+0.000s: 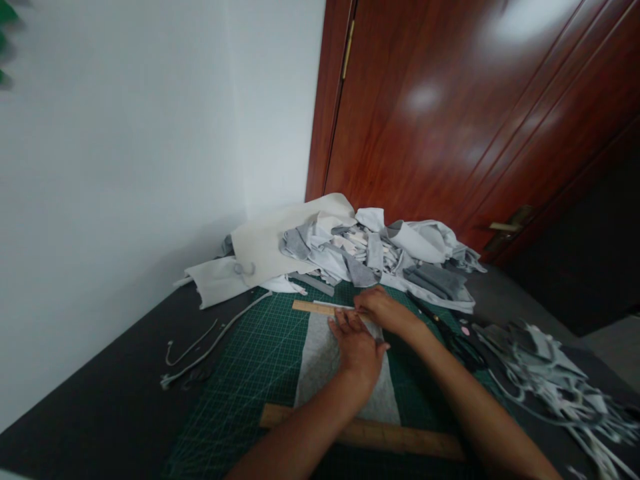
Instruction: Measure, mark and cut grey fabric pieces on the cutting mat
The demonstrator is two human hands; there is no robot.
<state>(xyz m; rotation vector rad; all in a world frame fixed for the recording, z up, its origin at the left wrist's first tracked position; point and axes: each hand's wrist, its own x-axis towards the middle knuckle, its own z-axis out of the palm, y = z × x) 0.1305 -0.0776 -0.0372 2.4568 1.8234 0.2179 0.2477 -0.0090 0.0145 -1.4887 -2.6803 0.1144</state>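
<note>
A grey piece of cloth lies on a green cutting mat. Across its far end rests a short wooden ruler. My left hand presses down on that ruler and the cloth, its fingers spread. My right hand is closed at the ruler's right part, fingers pressed together; whatever it holds is too small to make out. A longer wooden ruler crosses the near end of the cloth, partly hidden under my left forearm.
Grey and white fabric scraps are heaped at the back by the wooden door. Black scissors lie right of my right forearm, with tangled strips beyond. Thin cords lie at the left.
</note>
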